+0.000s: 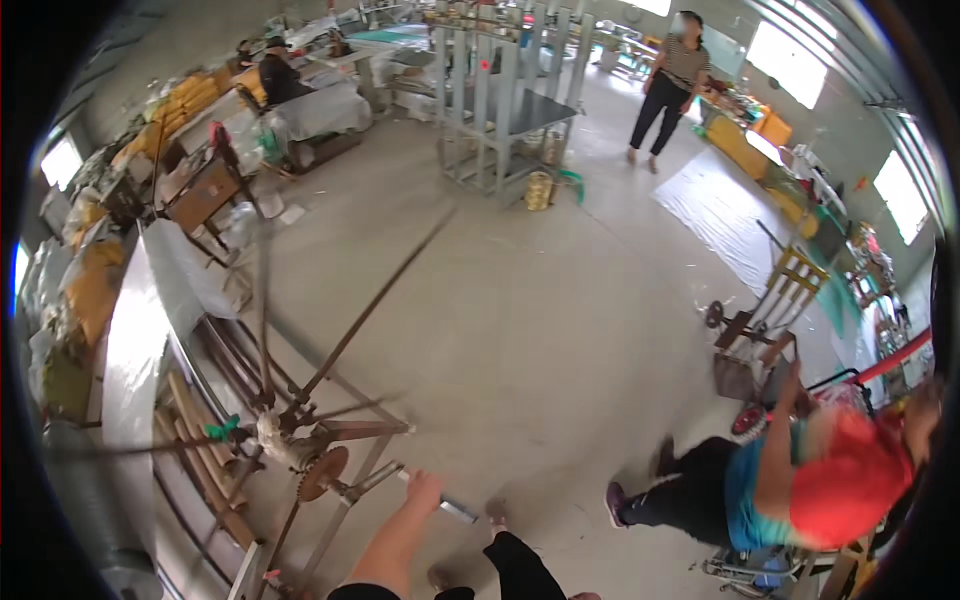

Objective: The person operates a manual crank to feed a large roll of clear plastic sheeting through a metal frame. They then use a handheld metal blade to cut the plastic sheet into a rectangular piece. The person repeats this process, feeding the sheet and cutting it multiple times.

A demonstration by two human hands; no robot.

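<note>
In the head view, the left hand [425,491] is curled around a metal bar [458,511], which lies just right of the spoked reel [283,440] and its rusty toothed disc [325,474]. Only a sliver of what seems to be the right hand [584,597] shows, farther right of the reel at the lower edge; its state cannot be told. Well right of the reel, a co-worker in a red top [850,470] leans near a hand cart [795,285]. Beyond the reel stand a grey metal rack [508,115] and a person in a striped top [683,65].
</note>
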